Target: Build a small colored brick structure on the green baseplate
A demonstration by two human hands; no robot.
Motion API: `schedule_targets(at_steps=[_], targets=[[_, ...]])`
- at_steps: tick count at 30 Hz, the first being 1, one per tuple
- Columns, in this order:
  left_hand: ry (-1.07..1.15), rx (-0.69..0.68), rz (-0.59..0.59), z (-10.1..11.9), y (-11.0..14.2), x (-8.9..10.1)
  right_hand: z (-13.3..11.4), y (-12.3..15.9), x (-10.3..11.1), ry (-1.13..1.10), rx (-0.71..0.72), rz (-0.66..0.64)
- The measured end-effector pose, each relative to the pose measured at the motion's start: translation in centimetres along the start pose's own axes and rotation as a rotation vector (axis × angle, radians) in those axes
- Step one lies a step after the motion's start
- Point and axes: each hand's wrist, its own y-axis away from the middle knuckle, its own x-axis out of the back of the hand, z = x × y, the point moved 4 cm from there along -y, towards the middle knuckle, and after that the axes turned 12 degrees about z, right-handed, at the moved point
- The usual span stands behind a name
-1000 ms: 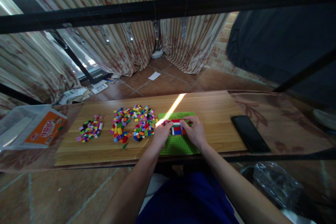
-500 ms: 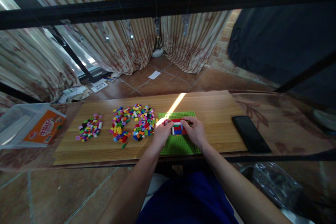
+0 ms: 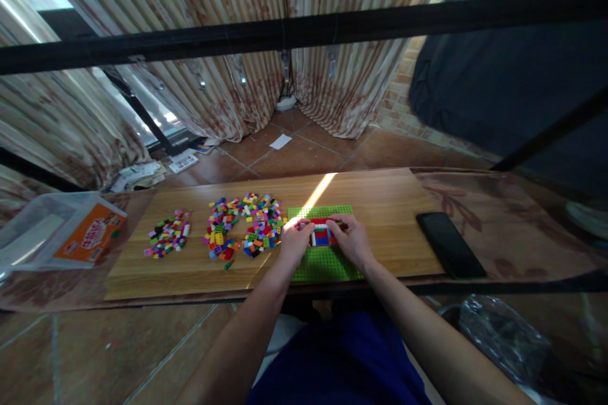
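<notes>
A green studded baseplate lies on the wooden board, with a small build of red, white, blue and green toy bricks on it. At the build's left side is my left hand, its thumb and fingers closed on the bricks. Opposite it, my right hand has thumb and fingers closed on the right side of the build. Both thumbs meet the bricks near a white row at the back. The fingertips and parts of the build's two ends are hidden by the hands.
Left of the baseplate, loose toy bricks form a large pile and a smaller pile. A clear plastic box with an orange label stands at the far left. To the right lies a black phone. A dark bar crosses beyond the table.
Both hands stay on the brick build with almost no movement. The whole view has shifted slightly, so the scene sits a little lower.
</notes>
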Motion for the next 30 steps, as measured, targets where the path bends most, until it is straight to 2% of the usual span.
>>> schedule_targets(at_steps=[2, 4, 6, 8, 12, 15, 18, 21, 26, 30], targets=[[0.023, -0.008, -0.002, 0.5, 0.2, 0.4, 0.2, -0.2, 0.4, -0.028, -0.006, -0.004], [0.073, 0.0, 0.009, 1.0, 0.5, 1.1, 0.2, -0.4, 1.1, -0.054, -0.004, 0.048], [0.185, 0.06, 0.009, 1.6, 1.1, 1.9, -0.2, -0.3, 2.0, -0.068, 0.018, 0.121], [0.319, 0.161, -0.034, 2.1, 1.9, 2.5, -1.3, 0.4, 2.5, -0.082, 0.063, 0.133], [0.377, 0.272, -0.202, 3.2, 4.1, 3.0, -5.3, 2.6, 2.3, -0.113, 0.239, -0.044], [0.278, 0.223, -0.361, 3.8, 5.6, 3.1, -7.8, 4.0, 1.9, -0.087, 0.365, -0.184], [0.18, 0.173, -0.516, 3.8, 6.8, 3.4, -8.5, 5.0, 1.8, -0.053, 0.424, -0.281], [0.132, 0.207, -0.563, 3.0, 7.4, 3.9, -7.7, 5.8, 2.0, -0.067, 0.377, -0.331], [0.054, 0.281, -0.512, 1.3, 7.6, 4.6, -5.6, 7.0, 2.5, -0.102, 0.232, -0.389], [-0.002, 0.231, -0.463, 1.3, 6.9, 4.0, -4.1, 6.4, 2.8, -0.166, 0.092, -0.323]])
